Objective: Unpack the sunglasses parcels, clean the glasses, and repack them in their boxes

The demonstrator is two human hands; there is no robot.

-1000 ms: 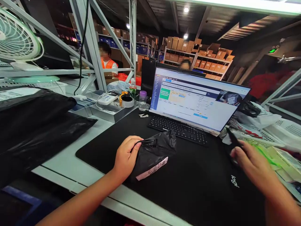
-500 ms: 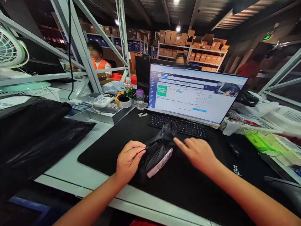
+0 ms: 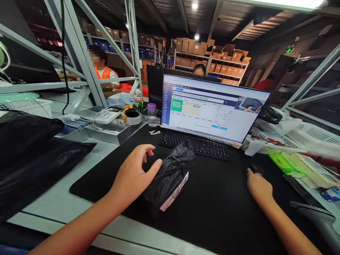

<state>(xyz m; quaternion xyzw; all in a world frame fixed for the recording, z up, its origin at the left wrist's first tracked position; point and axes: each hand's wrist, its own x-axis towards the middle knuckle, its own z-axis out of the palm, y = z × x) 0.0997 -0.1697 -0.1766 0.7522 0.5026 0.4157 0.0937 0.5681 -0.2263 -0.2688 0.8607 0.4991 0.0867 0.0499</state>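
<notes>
A black plastic bag with a white printed label along its near right side lies on the black desk mat. Its crumpled top points toward the keyboard. My left hand is open at the bag's left side, thumb and fingers apart. The thumb overlaps the bag's edge; whether it touches is unclear. At the right of the mat, my right hand is closed at a dark computer mouse, its fingers partly hidden.
Beyond the keyboard stands a lit monitor. A metal tray holds a tape roll and a white device. More black plastic lies at left. A grey handheld device and a green packet are at right.
My left hand has let go of the bag and opened. My right hand has moved from beside the bag's top to the mouse at right. The view has shifted slightly.
</notes>
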